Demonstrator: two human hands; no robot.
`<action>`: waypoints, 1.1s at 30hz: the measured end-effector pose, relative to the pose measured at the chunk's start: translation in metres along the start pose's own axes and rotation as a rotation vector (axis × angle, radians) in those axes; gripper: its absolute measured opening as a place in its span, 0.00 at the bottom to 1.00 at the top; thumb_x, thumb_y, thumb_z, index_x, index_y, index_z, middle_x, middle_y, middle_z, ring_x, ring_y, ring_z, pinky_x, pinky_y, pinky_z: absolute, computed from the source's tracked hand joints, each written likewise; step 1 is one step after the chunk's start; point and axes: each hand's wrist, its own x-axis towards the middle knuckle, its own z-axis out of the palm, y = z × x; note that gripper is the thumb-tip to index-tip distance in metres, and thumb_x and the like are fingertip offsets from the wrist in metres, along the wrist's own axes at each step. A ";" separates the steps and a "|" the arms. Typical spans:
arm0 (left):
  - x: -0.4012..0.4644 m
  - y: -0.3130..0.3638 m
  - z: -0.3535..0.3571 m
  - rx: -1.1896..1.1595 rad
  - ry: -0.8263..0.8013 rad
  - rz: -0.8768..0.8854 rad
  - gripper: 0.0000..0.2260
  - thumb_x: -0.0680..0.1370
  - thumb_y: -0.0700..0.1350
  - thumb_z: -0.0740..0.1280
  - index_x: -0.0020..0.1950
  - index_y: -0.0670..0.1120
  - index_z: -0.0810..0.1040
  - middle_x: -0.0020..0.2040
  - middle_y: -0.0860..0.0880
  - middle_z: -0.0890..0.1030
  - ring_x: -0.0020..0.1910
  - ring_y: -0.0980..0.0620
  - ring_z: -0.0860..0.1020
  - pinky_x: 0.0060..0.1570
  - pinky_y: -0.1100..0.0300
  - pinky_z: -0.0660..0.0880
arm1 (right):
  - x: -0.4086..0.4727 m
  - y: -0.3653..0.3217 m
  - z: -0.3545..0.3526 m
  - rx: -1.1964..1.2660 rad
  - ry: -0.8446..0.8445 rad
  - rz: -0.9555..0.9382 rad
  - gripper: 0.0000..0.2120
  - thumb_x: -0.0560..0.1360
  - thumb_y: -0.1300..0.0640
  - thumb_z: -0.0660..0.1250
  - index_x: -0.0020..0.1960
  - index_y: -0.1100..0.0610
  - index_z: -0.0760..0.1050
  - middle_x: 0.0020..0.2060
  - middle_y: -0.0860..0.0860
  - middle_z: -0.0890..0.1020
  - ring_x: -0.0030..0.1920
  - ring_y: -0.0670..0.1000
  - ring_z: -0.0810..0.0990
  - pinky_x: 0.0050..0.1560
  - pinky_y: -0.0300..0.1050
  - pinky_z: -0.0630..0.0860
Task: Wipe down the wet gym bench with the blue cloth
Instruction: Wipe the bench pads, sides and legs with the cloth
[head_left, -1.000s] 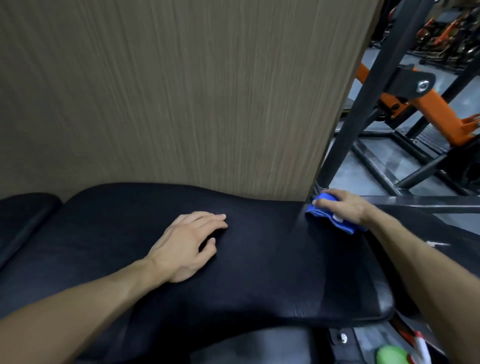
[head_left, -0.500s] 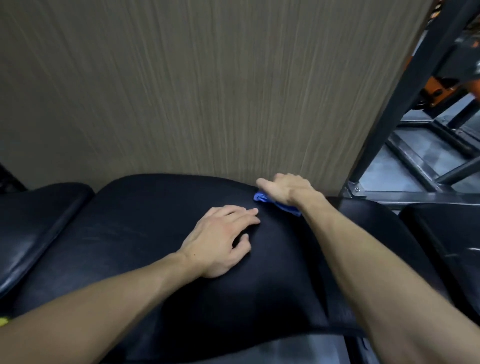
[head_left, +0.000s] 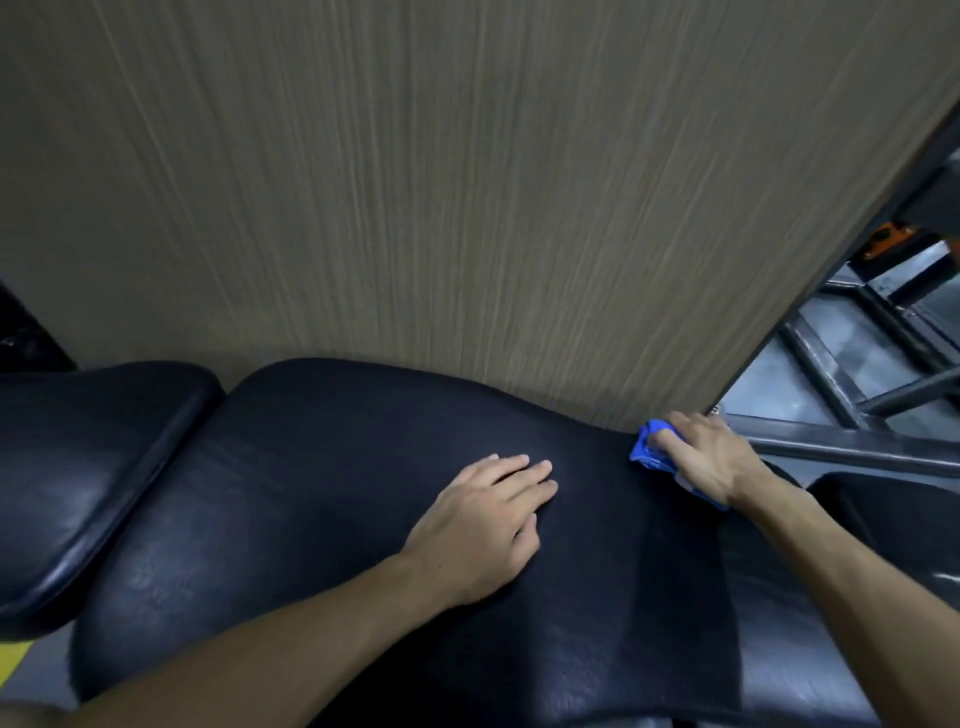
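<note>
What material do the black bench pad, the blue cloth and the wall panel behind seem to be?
Bench pad: probably vinyl or leather, grained with a soft sheen. Blue cloth: soft fabric, bunched under the right hand. Wall panel: matte wood-look laminate with straight streaks.

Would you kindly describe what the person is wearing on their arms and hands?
Nothing shows on either: the left hand and right hand are bare, without gloves, rings or a watch, and both forearms are uncovered up to the frame edge, with no sleeve in view.
</note>
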 end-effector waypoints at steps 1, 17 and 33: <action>-0.001 0.001 -0.001 -0.019 -0.002 0.002 0.19 0.79 0.49 0.59 0.69 0.51 0.76 0.72 0.55 0.74 0.73 0.55 0.69 0.74 0.52 0.65 | -0.002 0.001 0.001 -0.023 -0.001 0.016 0.25 0.67 0.33 0.44 0.45 0.46 0.72 0.48 0.53 0.79 0.56 0.56 0.74 0.57 0.54 0.69; -0.134 -0.132 -0.141 0.141 -0.196 -0.303 0.24 0.76 0.60 0.53 0.71 0.62 0.70 0.76 0.62 0.64 0.75 0.57 0.61 0.73 0.51 0.63 | 0.005 -0.040 -0.023 -0.030 -0.164 0.161 0.46 0.64 0.16 0.46 0.58 0.49 0.79 0.57 0.49 0.83 0.63 0.55 0.77 0.68 0.52 0.67; -0.107 -0.183 -0.137 0.018 -0.217 -0.232 0.19 0.79 0.56 0.59 0.71 0.63 0.69 0.75 0.65 0.65 0.73 0.61 0.60 0.73 0.55 0.61 | 0.038 -0.205 0.049 0.049 0.151 -0.094 0.38 0.68 0.20 0.45 0.55 0.47 0.74 0.56 0.53 0.82 0.58 0.58 0.78 0.58 0.54 0.74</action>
